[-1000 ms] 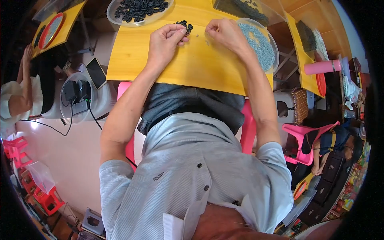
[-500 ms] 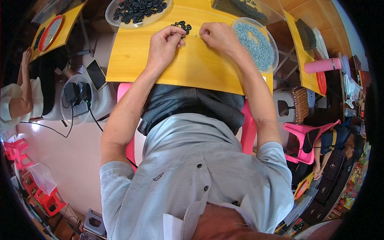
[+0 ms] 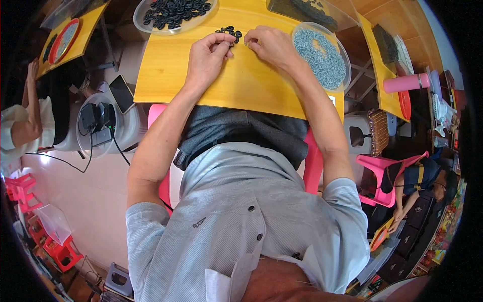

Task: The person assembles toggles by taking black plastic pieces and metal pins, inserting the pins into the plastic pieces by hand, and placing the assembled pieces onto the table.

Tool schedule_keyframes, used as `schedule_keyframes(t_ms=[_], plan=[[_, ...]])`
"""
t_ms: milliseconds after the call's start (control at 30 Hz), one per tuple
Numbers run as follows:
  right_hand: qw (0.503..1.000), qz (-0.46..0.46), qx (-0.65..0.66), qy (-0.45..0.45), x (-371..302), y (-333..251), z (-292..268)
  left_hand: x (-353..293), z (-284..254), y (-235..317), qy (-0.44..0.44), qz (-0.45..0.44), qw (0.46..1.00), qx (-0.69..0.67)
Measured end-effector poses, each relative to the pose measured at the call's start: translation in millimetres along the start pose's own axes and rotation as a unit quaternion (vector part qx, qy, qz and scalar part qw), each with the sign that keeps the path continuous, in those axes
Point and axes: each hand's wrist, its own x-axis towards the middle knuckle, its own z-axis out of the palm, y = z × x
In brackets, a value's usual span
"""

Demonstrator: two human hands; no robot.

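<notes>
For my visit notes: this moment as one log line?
left hand: beside black pieces; right hand: over yellow table; right bowl: grey pieces

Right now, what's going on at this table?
Someone has both bare hands over a yellow table. The left hand, fingertips drawn together, is at a small pile of black oval pieces. The right hand is just across from it, fingers curled; what either one holds is too small to tell. A clear tub of more black pieces sits far left, a round tub of grey-blue bits at right.
</notes>
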Motion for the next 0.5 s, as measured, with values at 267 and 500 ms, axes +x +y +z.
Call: schedule_keyframes(t_ms=[267, 500], plan=[[0.999, 0.011, -0.025, -0.040, 0.8, 0.6, 0.6, 1.1, 0.7, -3.1, -0.003, 0.009, 1.000, 0.008], [0.999, -0.001, -0.029, -0.035, 0.8, 2.4, 0.6, 0.9, 0.9, -2.7, -0.003, 0.010, 1.000, 0.029]])
